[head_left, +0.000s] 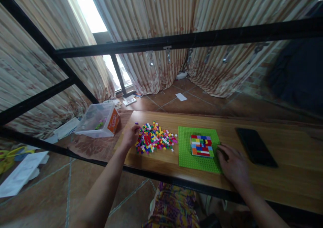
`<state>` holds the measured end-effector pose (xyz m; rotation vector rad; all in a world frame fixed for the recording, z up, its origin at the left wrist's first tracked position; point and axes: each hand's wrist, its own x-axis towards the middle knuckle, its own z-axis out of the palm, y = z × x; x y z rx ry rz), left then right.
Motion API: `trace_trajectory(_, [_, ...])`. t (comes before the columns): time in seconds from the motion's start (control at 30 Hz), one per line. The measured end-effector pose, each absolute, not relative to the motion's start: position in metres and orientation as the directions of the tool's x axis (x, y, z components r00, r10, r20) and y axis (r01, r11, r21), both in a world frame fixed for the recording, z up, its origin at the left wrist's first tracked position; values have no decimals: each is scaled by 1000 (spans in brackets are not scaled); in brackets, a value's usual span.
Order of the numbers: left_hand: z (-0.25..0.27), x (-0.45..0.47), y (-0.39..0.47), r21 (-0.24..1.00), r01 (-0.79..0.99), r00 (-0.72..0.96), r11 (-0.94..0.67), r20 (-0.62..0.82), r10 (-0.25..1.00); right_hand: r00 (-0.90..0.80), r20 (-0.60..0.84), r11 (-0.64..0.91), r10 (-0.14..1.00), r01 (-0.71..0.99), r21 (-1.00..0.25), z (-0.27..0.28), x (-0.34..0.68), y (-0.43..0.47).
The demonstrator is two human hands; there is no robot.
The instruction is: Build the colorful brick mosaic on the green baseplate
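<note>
Wooden tabletop (pixel 161 162): multicoloured brick block (pixel 201 145) on studded green baseplate (pixel 185 150); left hand (pixel 130 136), right hand (pixel 233 162): grip unclear.

Left hand (pixel 131 136): your fingertips (pixel 137 128) are blurring; whether you're pinching any loose bricks (pixel 157 137), too small to tell.
Right hand (pixel 234 164): you're hiding some edge of the green baseplate (pixel 184 147).
Forearms (pixel 103 187): yours are running off the bottom edge.
Clear bin (pixel 92 132): contents (pixel 100 124) are blurring.
Dark shape (pixel 297 66): blurring, running off right.

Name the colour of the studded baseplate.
The baseplate is bright green, seen in the head view.
</note>
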<state>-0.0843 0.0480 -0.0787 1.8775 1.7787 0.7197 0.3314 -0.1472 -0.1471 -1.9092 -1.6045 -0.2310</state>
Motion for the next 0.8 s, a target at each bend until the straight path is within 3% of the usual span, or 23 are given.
trace_trajectory(0.27, [-77, -85, 41, 853, 522, -90, -18, 76, 993, 238, 500, -50, 832, 932, -359, -149, 332, -147])
trace_trajectory(0.57, [-58, -76, 34, 994, 40, -130, 101, -95, 987, 245, 503, -53, 829, 930, -365, -148, 331, -148])
trace_trajectory(0.67, [-46, -73, 28, 981, -86, -67, 172, -178, 982, 252, 506, -56, 825, 927, -370, -149, 331, -147])
trace_trajectory(0.8, [-33, -67, 13, 870, -350, 208, 348, -290, 934, 256, 509, -59, 822, 927, -371, -150, 332, -146])
